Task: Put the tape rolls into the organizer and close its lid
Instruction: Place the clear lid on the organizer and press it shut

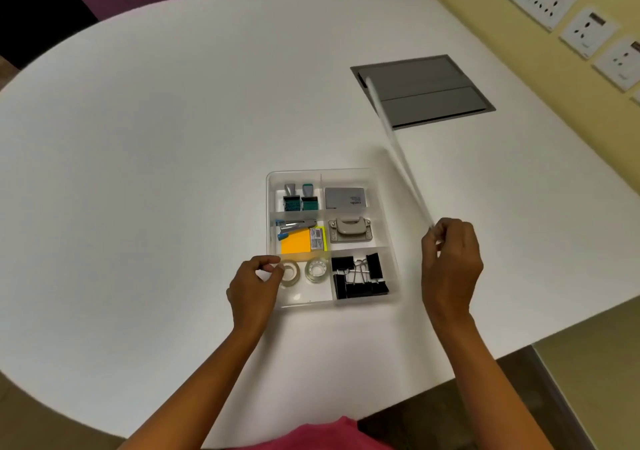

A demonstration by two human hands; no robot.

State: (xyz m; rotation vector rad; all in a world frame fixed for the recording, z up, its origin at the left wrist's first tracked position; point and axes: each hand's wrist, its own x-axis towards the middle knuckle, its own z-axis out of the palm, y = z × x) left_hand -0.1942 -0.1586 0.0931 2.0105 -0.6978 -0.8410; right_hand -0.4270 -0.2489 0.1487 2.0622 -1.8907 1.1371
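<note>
Head view. Both tape rolls are sitting in the near-left compartment of the clear organizer: the left tape roll and the right tape roll, side by side, lying flat. The left hand is hovering at the organizer's near-left corner, fingertips curled loosely together just over the left roll. Whether it is touching the roll, I cannot tell. Likely it is letting go or nudging the roll into place.

The right hand is pinching the near corner of the translucent lid, fingers clamped on its edge. The lid is standing tilted up on the organizer's right side, edge-on to the camera, presumably ready to swing down and close.

The other compartments are holding stamps, a stapler, sticky notes, a hole punch and binder clips.

Surface: a white rounded table, with a grey cable hatch far right. Yellow wall with sockets beyond.
</note>
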